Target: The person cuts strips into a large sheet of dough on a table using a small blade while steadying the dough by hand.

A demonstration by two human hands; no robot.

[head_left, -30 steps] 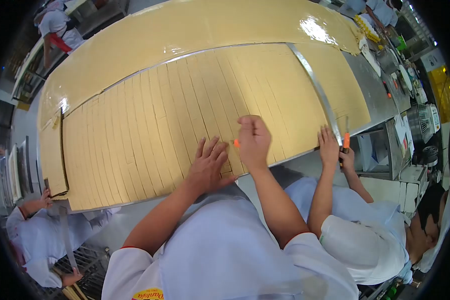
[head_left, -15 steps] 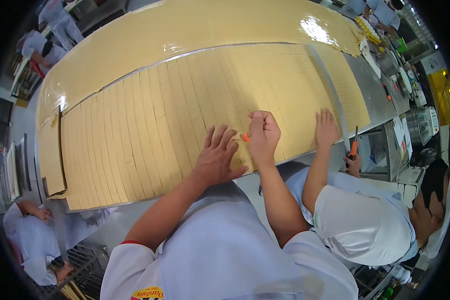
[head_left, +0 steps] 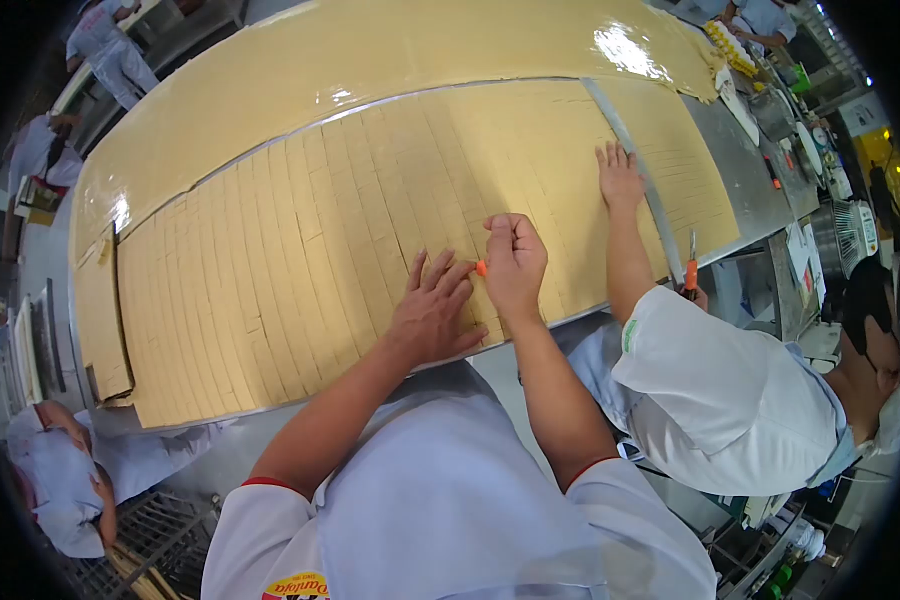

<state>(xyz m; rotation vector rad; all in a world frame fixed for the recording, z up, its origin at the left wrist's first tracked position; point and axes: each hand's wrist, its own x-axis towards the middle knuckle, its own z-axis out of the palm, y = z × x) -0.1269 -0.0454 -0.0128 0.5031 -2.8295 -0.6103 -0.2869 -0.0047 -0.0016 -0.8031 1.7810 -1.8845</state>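
Note:
A wide pale-yellow sheet of what looks like dough (head_left: 370, 220) lies across the table, scored into long narrow strips. My left hand (head_left: 435, 310) rests on it palm down, fingers spread. Just to its right, my right hand (head_left: 515, 265) is closed in a fist around an orange-handled knife (head_left: 481, 268). Only the orange end shows beside the left fingertips; its blade cannot be made out.
On my right, a co-worker's hand (head_left: 621, 180) lies flat beside a long metal strip (head_left: 650, 185). Their other hand holds an orange-handled blade (head_left: 691, 268). A glossy, film-covered yellow sheet (head_left: 270, 90) spans the far side. Another person (head_left: 55, 460) stands at left.
My right hand has shifted slightly left, while my left hand stays almost in place. The co-worker's flat hand has slid farther across the sheet, and the metal strip has moved left.

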